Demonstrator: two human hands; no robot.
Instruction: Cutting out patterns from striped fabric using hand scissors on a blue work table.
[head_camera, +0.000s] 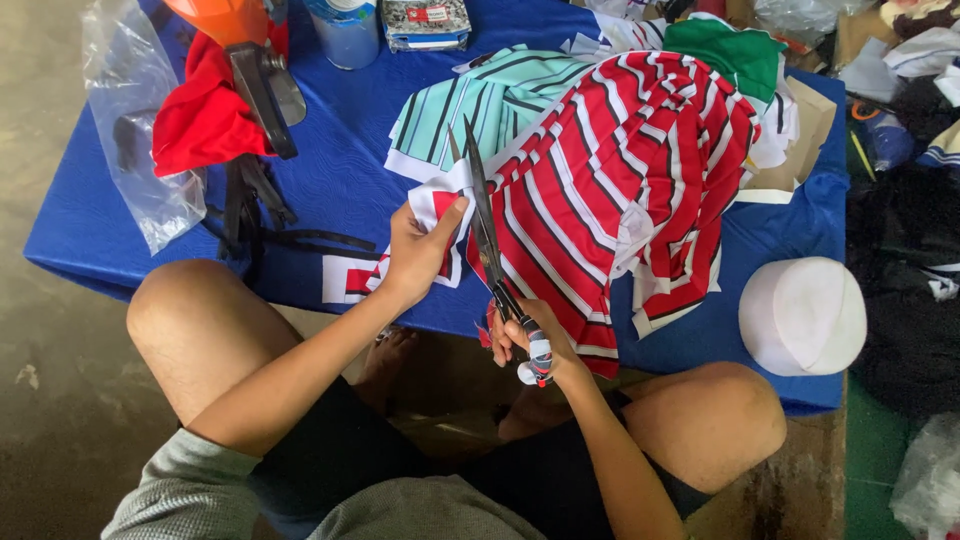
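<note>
Left hand (415, 255): fingers curled together, thumb laid flat on top, so that the white-edged corner of a red-and-white striped fabric piece (610, 200) is pinched between thumb and fingers and held taut above the table edge.

Right hand (525, 340): closed around the handles of a long pair of dark metal scissors (487, 235); the handles are wrapped in white and red tape and are largely hidden by the curled fingers. The blades are pointed away from the body, seen nearly closed, with the fabric edge lying against them just right of the left thumb.

The striped fabric is draped in a loose, rumpled heap over the near right part of a low table covered in blue cloth (330, 170), its lower hem hanging over the table edge toward the knees. Stripes are broad red with thin white lines; white trim is seen along the edges.

Beneath and behind the heap, a teal-and-white striped fabric piece (480, 95) is laid flat, and a green cloth (735, 55) is seen at the far side. A red cloth (205, 115) is bunched at the far left beside a clear plastic bag (135, 130). A round white cap (803, 315) is set on the table's near right corner, well apart from both hands.
</note>
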